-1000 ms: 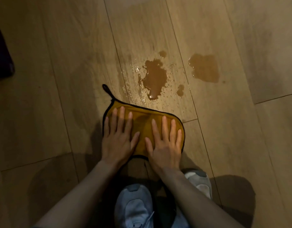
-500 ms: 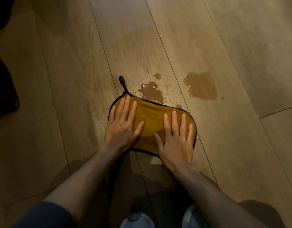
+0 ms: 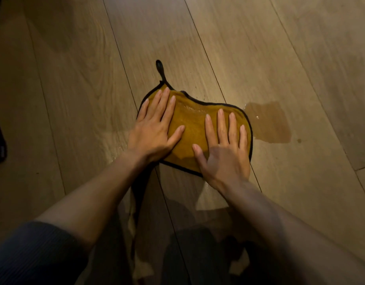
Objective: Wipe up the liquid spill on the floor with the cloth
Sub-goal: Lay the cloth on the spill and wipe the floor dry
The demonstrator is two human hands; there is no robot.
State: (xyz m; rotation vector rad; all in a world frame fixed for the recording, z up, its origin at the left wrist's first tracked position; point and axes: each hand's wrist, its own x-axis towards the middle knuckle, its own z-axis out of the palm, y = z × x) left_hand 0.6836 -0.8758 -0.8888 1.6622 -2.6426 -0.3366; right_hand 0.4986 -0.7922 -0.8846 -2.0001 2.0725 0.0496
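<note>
**Cloth over the near puddle, one puddle left**

Pushed forward since half a second ago: mustard-yellow cloth [image 3: 192, 130] now covering the spot where the nearer brown puddle and its droplets lay. Only one puddle [image 3: 268, 122] on show now, touching the cloth's right edge on the wooden plank floor [image 3: 74, 99]. Two hands on the job, both flat, fingers spread, pressing down and gripping nothing. Left hand [image 3: 154, 130] on the cloth's left end, right hand [image 3: 224, 149] on the right end, heel hanging over the near hem. One black hanging loop [image 3: 160, 70] trailing off the far left corner. Faint wet sheen beside the left wrist. One dark sleeve [image 3: 33, 254] at lower left.
</note>
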